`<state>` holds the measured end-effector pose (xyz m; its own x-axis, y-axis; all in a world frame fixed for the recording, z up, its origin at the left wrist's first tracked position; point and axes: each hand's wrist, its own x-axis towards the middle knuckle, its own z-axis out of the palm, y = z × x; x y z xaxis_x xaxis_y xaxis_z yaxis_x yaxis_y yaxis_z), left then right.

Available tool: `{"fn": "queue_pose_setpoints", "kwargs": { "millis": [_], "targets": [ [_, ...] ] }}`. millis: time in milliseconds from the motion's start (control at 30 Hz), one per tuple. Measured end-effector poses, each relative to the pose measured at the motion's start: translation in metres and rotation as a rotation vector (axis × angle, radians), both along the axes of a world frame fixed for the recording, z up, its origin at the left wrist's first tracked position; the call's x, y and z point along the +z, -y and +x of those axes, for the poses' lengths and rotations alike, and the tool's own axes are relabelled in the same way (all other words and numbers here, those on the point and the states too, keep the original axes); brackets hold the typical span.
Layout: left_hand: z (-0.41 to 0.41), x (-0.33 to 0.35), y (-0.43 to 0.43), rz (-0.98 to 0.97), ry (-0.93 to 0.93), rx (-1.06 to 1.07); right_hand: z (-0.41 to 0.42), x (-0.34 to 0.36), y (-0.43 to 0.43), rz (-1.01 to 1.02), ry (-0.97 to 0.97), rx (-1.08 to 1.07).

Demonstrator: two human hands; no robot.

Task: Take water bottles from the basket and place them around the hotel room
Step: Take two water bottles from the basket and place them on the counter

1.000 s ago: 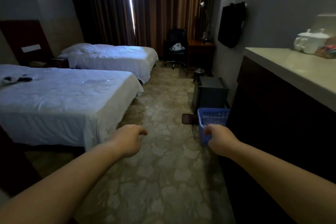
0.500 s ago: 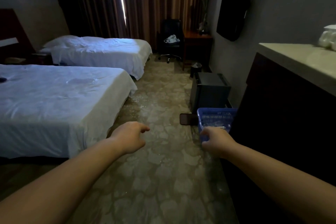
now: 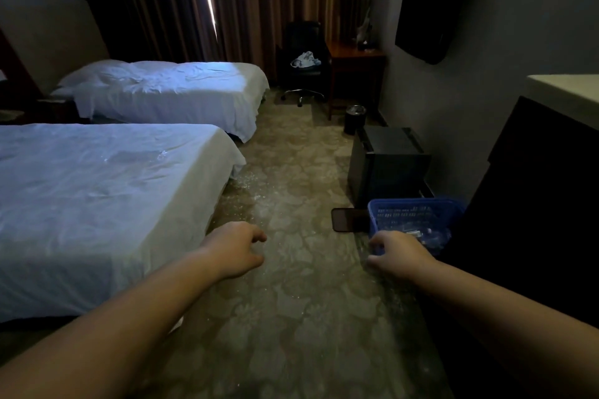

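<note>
While left hand [image 3: 236, 249], right hand [image 3: 399, 256] hang loosely curled, empty, basket [image 3: 416, 215] sits just beyond right fingers [image 3: 379, 239].

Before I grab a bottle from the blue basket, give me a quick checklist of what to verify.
1. Blue basket upright on the carpet: ok.
2. Bottles inside it: ok, clear ones lie at the bottom.
3. Left hand free: ok, loosely curled, holding nothing.
4. Right hand touching the basket: cannot tell, it overlaps the near rim.
5. Floor beside the basket clear: not ok, a dark flat object lies against one side.
</note>
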<state>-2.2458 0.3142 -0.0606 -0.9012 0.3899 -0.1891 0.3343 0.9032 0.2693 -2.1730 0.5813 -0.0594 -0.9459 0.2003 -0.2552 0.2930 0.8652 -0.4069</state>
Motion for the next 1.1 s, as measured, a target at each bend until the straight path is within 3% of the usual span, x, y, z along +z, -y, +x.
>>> {"fn": "queue_pose_setpoints", "kwargs": {
  "millis": [300,667,867,1100],
  "targets": [
    [-0.092,-0.015,-0.046,-0.003,-0.007,-0.01,-0.098,-0.015,-0.027,0.002,0.03,-0.018],
    [-0.258,-0.004,-0.151,-0.063,-0.1,-0.012,-0.249,-0.009,-0.14,-0.022,0.044,-0.003],
    [-0.326,-0.016,-0.215,-0.011,-0.071,-0.106,-0.309,-0.024,-0.212,-0.135,0.008,-0.083],
    [-0.417,-0.023,-0.259,-0.001,-0.071,-0.214,-0.369,-0.044,-0.264,-0.057,-0.023,-0.223]
  ]
}}
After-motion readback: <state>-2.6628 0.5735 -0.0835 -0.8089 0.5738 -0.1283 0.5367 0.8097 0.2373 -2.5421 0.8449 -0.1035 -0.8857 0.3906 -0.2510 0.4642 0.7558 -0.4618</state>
